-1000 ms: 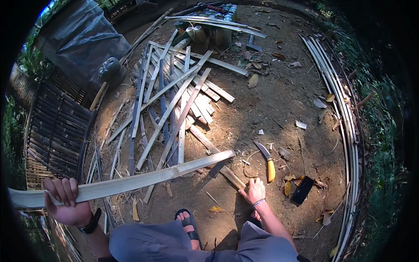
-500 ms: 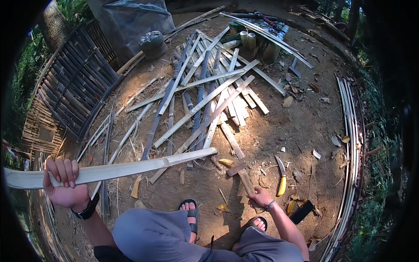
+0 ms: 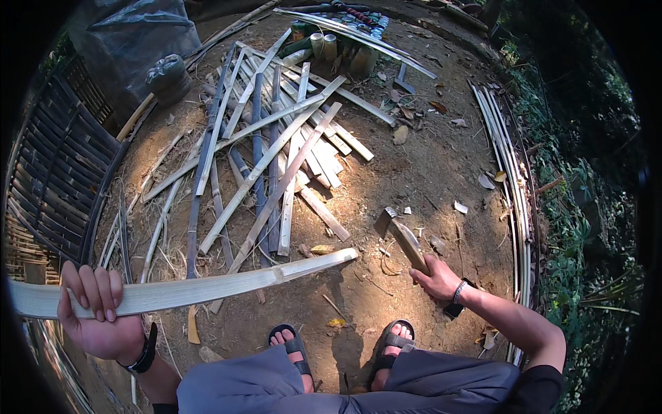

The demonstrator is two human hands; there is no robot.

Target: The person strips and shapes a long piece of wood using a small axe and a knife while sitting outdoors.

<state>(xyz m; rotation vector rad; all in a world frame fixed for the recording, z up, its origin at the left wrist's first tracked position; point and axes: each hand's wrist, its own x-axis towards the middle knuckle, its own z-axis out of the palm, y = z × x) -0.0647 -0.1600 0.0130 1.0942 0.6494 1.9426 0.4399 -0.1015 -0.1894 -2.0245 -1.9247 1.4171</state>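
A long pale bamboo strip crosses the left foreground, its far end tapering off in front of me. My left hand is closed around it near the left edge, fingers over the top. My right hand grips the wooden handle of a hammer-like tool with a short dark metal head, raised ahead of my right foot. The head's exact kind is hard to make out. Beyond the strip's end, a heap of split bamboo strips lies criss-crossed on the ground.
A dark bamboo lattice panel leans at the left. Long thin strips lie along the right, beside greenery. Cans stand behind the heap, near a flat-headed metal tool. A dark object lies partly behind my right wrist.
My right hand has lifted the hammer-like tool from near my right foot, up and rightward. My left hand still holds the bamboo strip, slightly lower in view. The whole view has shifted.
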